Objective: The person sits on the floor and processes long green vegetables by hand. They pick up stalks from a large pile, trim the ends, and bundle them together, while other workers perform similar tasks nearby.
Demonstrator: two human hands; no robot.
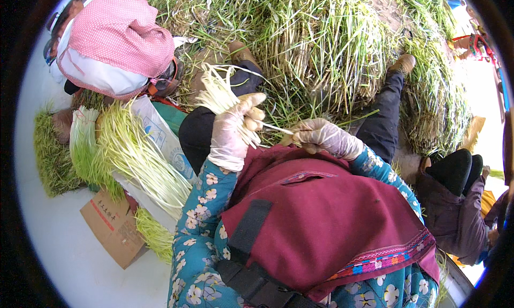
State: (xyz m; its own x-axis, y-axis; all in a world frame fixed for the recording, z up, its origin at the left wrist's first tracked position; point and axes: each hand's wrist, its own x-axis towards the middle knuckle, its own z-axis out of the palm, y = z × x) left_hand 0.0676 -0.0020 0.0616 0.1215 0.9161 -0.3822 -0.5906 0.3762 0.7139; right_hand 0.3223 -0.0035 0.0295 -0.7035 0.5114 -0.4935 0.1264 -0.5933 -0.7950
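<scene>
My left hand (232, 131), in a thin translucent glove, is closed round a bunch of pale yellow-white shoots (217, 91) over my lap. To its right, my gloved right hand (321, 137) pinches a thin white stalk (276, 127) that stretches across from the left hand. My maroon apron (321, 217) lies below both hands. Left of me, a long pile of cleaned pale shoots (142, 158) lies on a white printed sack (160, 131).
Large heaps of green shoots (321, 51) lie ahead. A person in a pink dotted head covering (115, 43) bends at upper left; another person (444, 211) sits at right. A flattened cardboard piece (110, 227) and darker bundles (51, 153) lie at left.
</scene>
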